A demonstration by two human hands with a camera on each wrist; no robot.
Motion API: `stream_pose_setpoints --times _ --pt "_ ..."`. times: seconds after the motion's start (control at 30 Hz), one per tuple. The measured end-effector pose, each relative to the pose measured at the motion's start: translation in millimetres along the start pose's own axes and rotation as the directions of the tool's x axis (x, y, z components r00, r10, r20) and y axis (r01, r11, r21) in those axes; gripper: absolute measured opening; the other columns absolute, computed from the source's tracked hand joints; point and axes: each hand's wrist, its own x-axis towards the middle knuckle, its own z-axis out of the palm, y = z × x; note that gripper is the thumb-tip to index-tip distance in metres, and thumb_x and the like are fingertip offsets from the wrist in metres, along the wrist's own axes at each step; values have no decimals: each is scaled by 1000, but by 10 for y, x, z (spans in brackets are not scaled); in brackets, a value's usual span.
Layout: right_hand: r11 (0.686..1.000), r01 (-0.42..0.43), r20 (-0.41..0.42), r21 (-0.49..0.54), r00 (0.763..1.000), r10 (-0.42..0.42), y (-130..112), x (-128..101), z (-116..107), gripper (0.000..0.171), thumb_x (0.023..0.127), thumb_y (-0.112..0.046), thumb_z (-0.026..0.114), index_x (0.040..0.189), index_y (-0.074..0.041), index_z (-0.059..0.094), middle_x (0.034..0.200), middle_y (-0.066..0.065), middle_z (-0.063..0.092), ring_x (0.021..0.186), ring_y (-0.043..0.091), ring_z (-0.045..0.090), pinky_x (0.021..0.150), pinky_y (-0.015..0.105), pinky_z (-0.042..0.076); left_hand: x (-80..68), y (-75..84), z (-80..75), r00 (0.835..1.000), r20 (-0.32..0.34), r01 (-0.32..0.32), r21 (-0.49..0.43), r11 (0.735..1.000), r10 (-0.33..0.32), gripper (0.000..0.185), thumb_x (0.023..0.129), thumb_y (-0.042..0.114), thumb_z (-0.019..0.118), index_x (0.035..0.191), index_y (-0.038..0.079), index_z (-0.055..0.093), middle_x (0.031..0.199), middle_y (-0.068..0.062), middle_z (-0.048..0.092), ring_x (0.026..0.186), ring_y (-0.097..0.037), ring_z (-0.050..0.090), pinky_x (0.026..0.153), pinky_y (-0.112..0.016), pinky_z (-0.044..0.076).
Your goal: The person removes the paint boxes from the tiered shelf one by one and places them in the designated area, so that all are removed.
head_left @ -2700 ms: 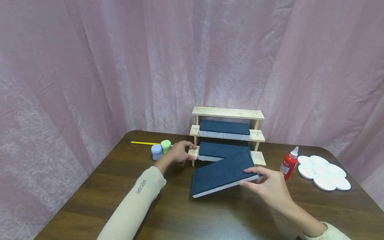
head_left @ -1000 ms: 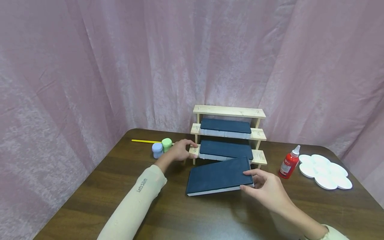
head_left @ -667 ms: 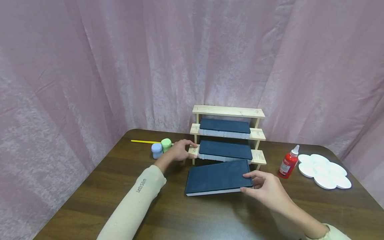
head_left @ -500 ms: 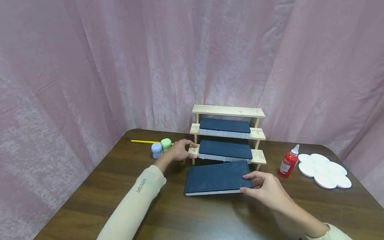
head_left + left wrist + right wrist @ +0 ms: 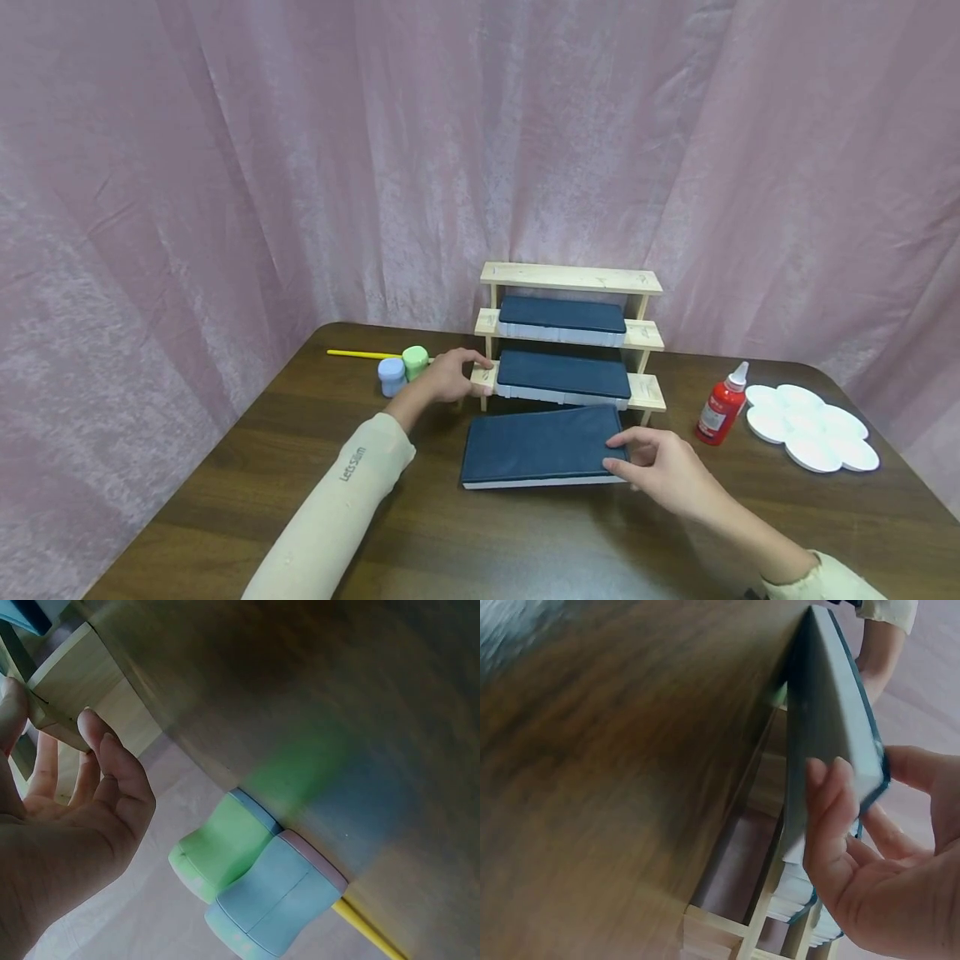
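My left hand (image 5: pixel 448 377) grips the left end of the lower step of a pale wooden tiered rack (image 5: pixel 572 277); in the left wrist view thumb and fingers (image 5: pixel 97 742) are around the board's end. My right hand (image 5: pixel 663 468) holds the right end of a flat box with a dark blue top and white sides (image 5: pixel 540 446), in front of the rack. In the right wrist view fingers lie against its pale side (image 5: pixel 847 712) and others at the blue edge. Two similar boxes rest on the rack, one on the middle step (image 5: pixel 562 314), one on the lower step (image 5: pixel 562 374).
Left of the rack stand a green jar (image 5: pixel 416 362) and a blue jar (image 5: pixel 392 377), by a yellow stick (image 5: pixel 363 355). A red bottle with a white nozzle (image 5: pixel 722 408) and a white flower-shaped palette (image 5: pixel 810 429) are at the right. A pink curtain (image 5: pixel 585 125) hangs behind the brown table (image 5: pixel 480 550).
The right hand has brought the box down and toward me, turning it straighter before the rack; its thumb has shifted slightly up at the corner. The left hand stays on the step.
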Motion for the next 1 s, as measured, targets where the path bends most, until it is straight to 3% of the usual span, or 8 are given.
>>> stream_pose_setpoints --times 0.1,0.23,0.7,1.0 --pt "1000 20 69 -11 997 -20 41 8 -4 36 86 -26 77 115 -6 69 61 4 58 56 22 59 44 27 41 3 8 -1 1000 -4 2 0 1000 -2 45 78 31 85 120 26 70 138 -9 56 120 -32 51 99 -51 41" --pt "999 37 101 -36 994 -33 58 18 3 37 87 -28 76 117 -7 69 57 1 55 52 17 54 42 25 36 7 15 -8 1000 -8 -1 -7 1000 1 44 78 30 86 120 26 71 138 -9 56 117 -31 52 98 -50 42" --pt "998 -18 160 -64 987 28 106 55 9 41 82 -28 80 117 -8 71 66 2 59 57 17 52 46 28 41 -2 -5 8 1000 -11 -20 -14 1000 20 44 77 30 86 118 24 71 136 -9 58 115 -31 53 96 -49 43" --pt "996 -21 151 -87 988 34 94 79 39 40 81 -25 81 115 -7 71 57 0 51 49 14 46 44 25 35 -20 -1 -8 1000 -5 -12 -31 999 12 44 78 30 85 120 24 71 137 -10 56 113 -30 52 96 -49 43"
